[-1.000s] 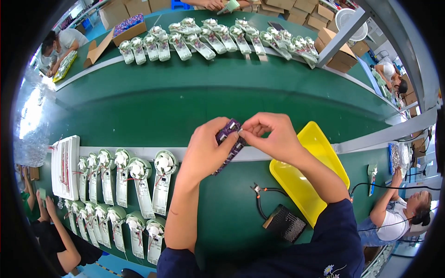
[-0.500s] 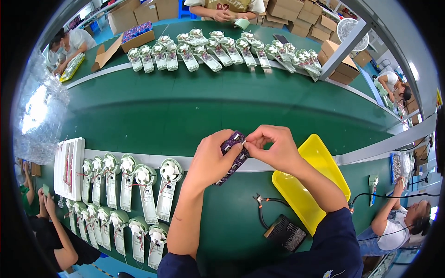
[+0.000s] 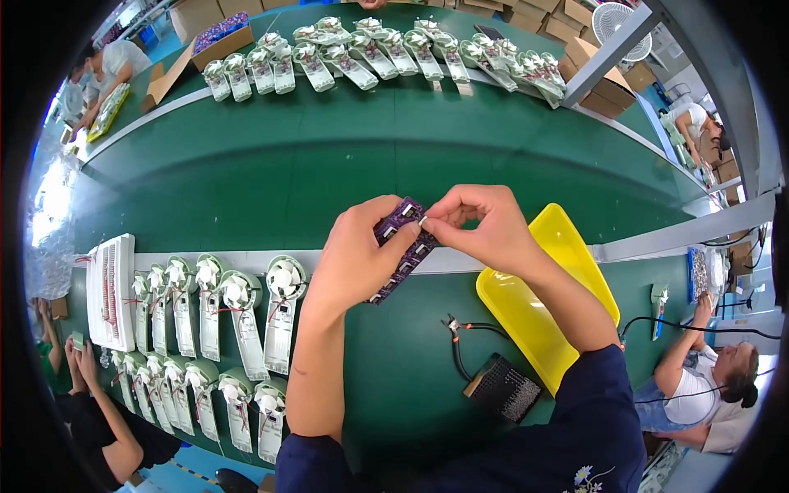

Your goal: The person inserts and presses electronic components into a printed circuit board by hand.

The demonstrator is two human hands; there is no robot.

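My left hand point(image 3: 355, 256) is closed round a long purple circuit board panel point(image 3: 403, 214), its thumb lying across the face. The panel is tilted over the green bench and carries white and black parts. At its right edge, my right hand point(image 3: 486, 230) pinches a tiny white part point(image 3: 423, 221) between thumb and fingertips. The part's exact kind is too small to make out, and the fingers partly hide where it meets the board.
Left of my arms stand two rows of pale green handheld fan shells point(image 3: 285, 279) beside a white tray point(image 3: 123, 292) of red wires. Right are a yellow tray point(image 3: 567, 246), cutting pliers point(image 3: 454, 329) and a black pin-filled block point(image 3: 503, 388). More fan shells point(image 3: 362, 62) lie across the bench.
The whole view has shifted, so both hands and the bench sit higher in the picture. The grip on the panel and the right hand's pinch stay much the same.
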